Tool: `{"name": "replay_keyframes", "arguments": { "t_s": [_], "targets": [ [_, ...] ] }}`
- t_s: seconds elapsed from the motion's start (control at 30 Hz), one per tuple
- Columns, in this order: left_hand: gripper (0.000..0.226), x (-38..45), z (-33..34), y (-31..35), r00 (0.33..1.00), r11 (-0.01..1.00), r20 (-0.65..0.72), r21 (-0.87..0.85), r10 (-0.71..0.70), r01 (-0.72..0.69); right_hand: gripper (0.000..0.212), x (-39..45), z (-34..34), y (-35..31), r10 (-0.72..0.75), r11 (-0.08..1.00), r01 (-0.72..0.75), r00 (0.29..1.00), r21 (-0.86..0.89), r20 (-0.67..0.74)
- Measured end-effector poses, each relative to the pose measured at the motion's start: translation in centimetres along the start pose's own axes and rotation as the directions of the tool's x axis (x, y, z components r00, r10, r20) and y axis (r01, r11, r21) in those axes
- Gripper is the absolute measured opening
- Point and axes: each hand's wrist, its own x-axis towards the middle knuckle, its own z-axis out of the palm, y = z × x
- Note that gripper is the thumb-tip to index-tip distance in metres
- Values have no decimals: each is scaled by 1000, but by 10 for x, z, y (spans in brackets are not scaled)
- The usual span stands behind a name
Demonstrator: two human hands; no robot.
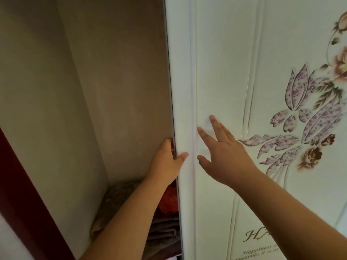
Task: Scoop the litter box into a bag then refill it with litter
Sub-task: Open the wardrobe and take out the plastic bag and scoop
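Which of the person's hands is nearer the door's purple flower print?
Right. The right hand presses flat on the door beside the flower print; the left hand grips the door's far edge.

A home, likely a bedroom: white flower-printed sliding wardrobe door (262, 91), folded brown blankets (161, 229) inside, beige wall (47, 81).

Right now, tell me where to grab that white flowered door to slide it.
Grip the door by its exposed left edge, coming from the open left side, as the left hand does: fingers behind, thumb in front. The front face offers only shallow grooves; the right hand merely presses there.
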Motion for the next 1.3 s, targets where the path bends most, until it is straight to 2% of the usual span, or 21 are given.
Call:
{"name": "replay_keyframes", "arguments": {
  "t_s": [0.37, 0.93, 1.3],
  "targets": [
    [53, 3, -9, -10, 997, 996, 36, 52, 67, -69, 86, -1, 5, -27, 70, 997, -69, 997, -30, 36],
    [51, 5, -14, -19, 987, 990, 73, -4, 141, -141, 85, -4, 4, -44, 141, 989, -138, 987, -48, 76],
    [57, 8, -4, -15, 988, 992, 82, -23, 129, -128, 82, -1, 8, -35, 161, 987, -160, 985, -32, 68]
  ]
}}
